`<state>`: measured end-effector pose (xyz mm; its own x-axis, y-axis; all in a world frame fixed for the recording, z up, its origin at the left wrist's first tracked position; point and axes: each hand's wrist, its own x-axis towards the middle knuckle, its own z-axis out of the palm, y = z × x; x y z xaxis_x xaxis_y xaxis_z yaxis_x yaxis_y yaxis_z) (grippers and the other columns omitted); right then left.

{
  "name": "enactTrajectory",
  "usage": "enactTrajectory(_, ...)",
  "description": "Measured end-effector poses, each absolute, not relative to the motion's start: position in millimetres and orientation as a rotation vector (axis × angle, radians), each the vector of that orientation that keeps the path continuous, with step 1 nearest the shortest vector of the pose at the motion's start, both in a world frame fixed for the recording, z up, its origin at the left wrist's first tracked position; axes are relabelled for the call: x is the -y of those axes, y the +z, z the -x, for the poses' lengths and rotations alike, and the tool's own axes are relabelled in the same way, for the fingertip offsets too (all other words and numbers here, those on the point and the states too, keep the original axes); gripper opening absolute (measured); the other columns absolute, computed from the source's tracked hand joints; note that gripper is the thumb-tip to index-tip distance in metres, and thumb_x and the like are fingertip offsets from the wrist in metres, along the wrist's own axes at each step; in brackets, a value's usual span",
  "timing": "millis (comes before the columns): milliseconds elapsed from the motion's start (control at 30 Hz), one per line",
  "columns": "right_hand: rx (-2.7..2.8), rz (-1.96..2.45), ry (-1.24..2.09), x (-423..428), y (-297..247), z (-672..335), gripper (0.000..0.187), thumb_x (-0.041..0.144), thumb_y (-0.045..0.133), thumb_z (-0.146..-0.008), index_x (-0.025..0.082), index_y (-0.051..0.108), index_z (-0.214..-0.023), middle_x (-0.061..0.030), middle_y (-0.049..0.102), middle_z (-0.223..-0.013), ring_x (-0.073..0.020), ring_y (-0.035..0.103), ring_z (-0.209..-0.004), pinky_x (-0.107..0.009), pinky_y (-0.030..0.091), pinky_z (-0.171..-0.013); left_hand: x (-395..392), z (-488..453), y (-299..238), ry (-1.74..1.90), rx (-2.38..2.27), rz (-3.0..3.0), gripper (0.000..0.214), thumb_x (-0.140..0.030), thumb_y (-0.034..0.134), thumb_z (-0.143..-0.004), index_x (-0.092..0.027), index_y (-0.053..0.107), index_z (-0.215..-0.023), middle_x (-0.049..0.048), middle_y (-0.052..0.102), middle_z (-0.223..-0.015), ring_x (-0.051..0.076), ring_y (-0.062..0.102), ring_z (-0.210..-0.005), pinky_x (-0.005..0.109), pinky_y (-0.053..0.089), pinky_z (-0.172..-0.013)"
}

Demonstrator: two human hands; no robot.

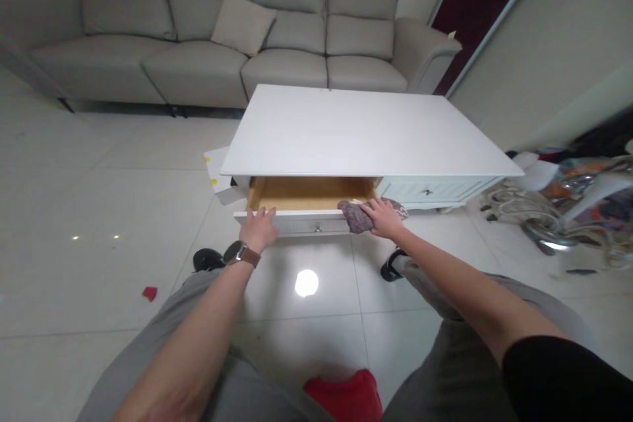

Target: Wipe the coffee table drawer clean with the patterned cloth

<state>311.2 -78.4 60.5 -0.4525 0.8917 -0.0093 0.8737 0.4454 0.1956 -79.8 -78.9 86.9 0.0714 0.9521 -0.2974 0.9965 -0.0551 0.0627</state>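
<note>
"At the near side of the low white rectangular table [366, 132], what has your right hand [386, 217] got?"

"A bunched, speckled purplish-brown cloth [357, 216]. My fingers are closed over it, and it lies across the right end of the top edge of the open white-fronted wooden drawer [306, 192]. A paler, patterned part pokes out to the right of my hand."

"And your left hand [258, 227]?"

"Its fingers rest over the left end of that same edge, somewhat spread. I'm touching the drawer there, but I cannot tell whether I grip it."

"What sits between your hands?"

"A small metal knob [318, 228] on the drawer's front, with the pale wood inside showing just beyond. Farther right is a closed white panelled drawer [428, 192]."

"And around the table?"

"On the far side, a long grey padded sofa [287, 69] with a square beige cushion [242, 23] left of its middle. Near me, a soft-looking red object [349, 395] shows low between my legs; I cannot tell what it rests on. A small red scrap [150, 293] lies on the glossy pale tiled floor [306, 336] to my left."
</note>
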Motion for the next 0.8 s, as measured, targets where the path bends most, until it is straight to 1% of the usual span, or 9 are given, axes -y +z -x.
enactTrajectory(100,-2.527,-1.653,0.285,84,57,-343,0.069,0.027,0.064,-0.075,0.015,0.057,-0.142,-0.0185,0.061,-0.13,-0.0361,0.05,-0.115,-0.046,0.038,-0.095,79,86,82,-0.292,-1.938,-2.148,0.066,-0.033,0.046,-0.095,-0.018,0.036,-0.159,0.0158,0.04,-0.163,0.033,0.031,-0.152,0.046,0.028,-0.122)
enactTrajectory(200,-2.479,-1.727,0.365,86,50,-346,0.07,0.03,0.066,-0.072,0.016,0.059,-0.14,-0.0176,0.063,-0.126,-0.0364,0.051,-0.114,-0.047,0.04,-0.095,79,87,84,-0.333,-1.894,-2.167,0.069,-0.032,0.052,-0.093,-0.018,0.036,-0.159,0.0147,0.037,-0.165,0.036,0.028,-0.154,0.045,0.024,-0.124)
enactTrajectory(300,-2.457,-1.785,0.43,87,47,-335,0.068,0.03,0.064,-0.073,0.016,0.059,-0.139,-0.0186,0.064,-0.124,-0.0373,0.052,-0.111,-0.049,0.04,-0.094,82,84,89,-0.324,-1.893,-2.116,0.071,-0.03,0.055,-0.092,-0.022,0.036,-0.159,0.0113,0.036,-0.166,0.038,0.024,-0.155,0.047,0.027,-0.123)
enactTrajectory(433,-2.512,-1.715,0.408,84,48,-309,0.06,0.031,0.062,-0.078,0.016,0.059,-0.136,-0.0205,0.064,-0.12,-0.0384,0.052,-0.111,-0.049,0.038,-0.093,85,79,93,-0.273,-1.918,-2.031,0.072,-0.03,0.055,-0.091,-0.025,0.034,-0.16,0.0082,0.034,-0.167,0.041,0.017,-0.156,0.048,0.034,-0.119)
enactTrajectory(500,-2.548,-1.665,0.386,81,49,-290,0.059,0.032,0.062,-0.08,0.016,0.058,-0.137,-0.0208,0.063,-0.121,-0.0378,0.051,-0.112,-0.048,0.036,-0.094,87,78,95,-0.269,-1.92,-2.001,0.075,-0.029,0.055,-0.091,-0.025,0.03,-0.162,0.0091,0.028,-0.17,0.042,0.013,-0.157,0.049,0.034,-0.12)
enactTrajectory(600,-2.56,-1.621,0.346,78,51,-254,0.063,0.032,0.065,-0.08,0.017,0.054,-0.14,-0.0201,0.061,-0.125,-0.036,0.05,-0.112,-0.047,0.035,-0.095,92,76,102,-0.298,-1.911,-1.933,0.078,-0.031,0.054,-0.093,-0.024,0.024,-0.164,0.0104,0.016,-0.173,0.042,0.009,-0.158,0.051,0.034,-0.12)
enactTrajectory(700,-2.553,-1.592,0.297,74,53,-216,0.067,0.03,0.067,-0.078,0.017,0.05,-0.142,-0.0195,0.06,-0.127,-0.0352,0.049,-0.112,-0.047,0.034,-0.094,100,77,116,-0.346,-1.915,-1.855,0.076,-0.037,0.051,-0.095,-0.021,0.026,-0.164,0.0135,0.011,-0.173,0.043,0.017,-0.156,0.053,0.038,-0.117)
enactTrajectory(767,-2.571,-1.564,0.262,71,56,-190,0.067,0.029,0.068,-0.078,0.018,0.049,-0.142,-0.0194,0.059,-0.128,-0.0354,0.049,-0.112,-0.047,0.035,-0.094,106,81,127,-0.37,-1.936,-1.837,0.07,-0.04,0.048,-0.095,-0.017,0.035,-0.16,0.0169,0.016,-0.172,0.044,0.027,-0.153,0.052,0.042,-0.114)
enactTrajectory(800,-2.583,-1.549,0.242,69,57,-177,0.067,0.03,0.068,-0.078,0.018,0.049,-0.141,-0.0194,0.059,-0.129,-0.0356,0.049,-0.113,-0.046,0.035,-0.093,109,85,132,-0.38,-1.942,-1.837,0.066,-0.041,0.047,-0.096,-0.015,0.042,-0.156,0.0187,0.023,-0.17,0.044,0.034,-0.15,0.052,0.044,-0.112)
